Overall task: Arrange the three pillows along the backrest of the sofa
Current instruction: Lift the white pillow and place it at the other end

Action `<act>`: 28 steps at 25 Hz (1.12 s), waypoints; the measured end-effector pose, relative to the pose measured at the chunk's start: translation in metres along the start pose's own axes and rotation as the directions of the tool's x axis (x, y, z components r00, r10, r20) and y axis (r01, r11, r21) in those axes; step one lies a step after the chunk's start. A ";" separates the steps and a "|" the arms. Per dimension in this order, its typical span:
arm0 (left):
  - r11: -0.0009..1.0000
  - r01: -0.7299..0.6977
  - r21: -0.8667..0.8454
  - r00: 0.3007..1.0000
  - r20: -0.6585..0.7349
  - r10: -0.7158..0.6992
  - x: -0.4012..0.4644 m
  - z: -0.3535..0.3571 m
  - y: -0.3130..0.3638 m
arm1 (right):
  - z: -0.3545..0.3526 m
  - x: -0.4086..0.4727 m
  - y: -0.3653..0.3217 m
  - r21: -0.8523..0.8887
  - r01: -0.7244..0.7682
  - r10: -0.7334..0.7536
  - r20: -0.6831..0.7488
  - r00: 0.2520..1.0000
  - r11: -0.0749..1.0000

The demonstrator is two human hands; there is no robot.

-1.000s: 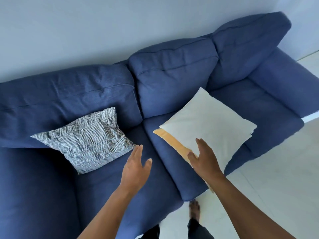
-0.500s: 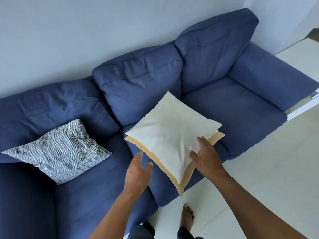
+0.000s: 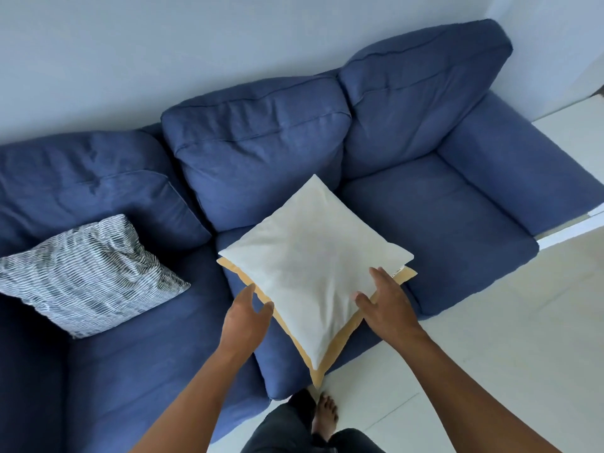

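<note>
A white pillow (image 3: 310,269) lies flat on top of a yellow pillow (image 3: 333,354), both on the middle seat of the blue sofa (image 3: 261,152). Only the yellow pillow's edges show beneath the white one. My left hand (image 3: 245,318) is open at the stack's left edge, fingers apart, touching or nearly touching the yellow rim. My right hand (image 3: 385,302) rests with spread fingers on the right lower corner of the white pillow. A grey-and-white striped pillow (image 3: 88,276) leans against the left backrest cushion.
The sofa's right seat (image 3: 434,230) and right armrest (image 3: 523,171) hold nothing. A pale wall runs behind the backrest. White floor (image 3: 490,354) lies to the right. My bare foot (image 3: 325,416) stands at the sofa's front edge.
The view has shifted so the stack sits more central. My left hand has reached forward to the stack's left edge. My right hand stays on the white pillow's right corner.
</note>
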State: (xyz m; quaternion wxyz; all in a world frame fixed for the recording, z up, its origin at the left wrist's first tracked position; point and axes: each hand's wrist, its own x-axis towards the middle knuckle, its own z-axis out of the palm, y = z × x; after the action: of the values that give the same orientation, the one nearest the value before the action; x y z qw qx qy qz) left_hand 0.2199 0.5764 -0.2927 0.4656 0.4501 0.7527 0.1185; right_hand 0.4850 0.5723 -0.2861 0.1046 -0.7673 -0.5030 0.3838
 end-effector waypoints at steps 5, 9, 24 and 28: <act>0.994 0.103 -0.034 0.993 0.055 -0.101 0.030 0.007 0.005 | -0.015 0.051 -0.007 -0.003 -0.021 0.021 -0.003 1.000 1.000; 0.983 0.173 -0.059 0.981 0.096 -0.167 0.038 0.014 0.006 | -0.026 0.084 -0.027 0.029 -0.042 0.042 -0.003 0.999 0.999; 0.537 0.433 -0.725 0.882 0.216 -0.420 0.107 0.072 0.024 | -0.017 0.215 -0.026 0.071 -0.211 0.183 0.282 0.942 0.975; 0.526 0.377 -0.762 0.903 0.176 -0.392 0.091 0.086 0.051 | -0.047 0.218 -0.025 0.217 -0.129 0.025 0.425 0.905 0.968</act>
State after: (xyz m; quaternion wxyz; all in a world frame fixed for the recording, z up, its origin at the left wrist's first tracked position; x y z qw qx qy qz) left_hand 0.3039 0.6562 -0.3625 0.6214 0.0244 0.7093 0.3318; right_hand 0.5437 0.7809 -0.3455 0.0711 -0.6683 -0.4325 0.6011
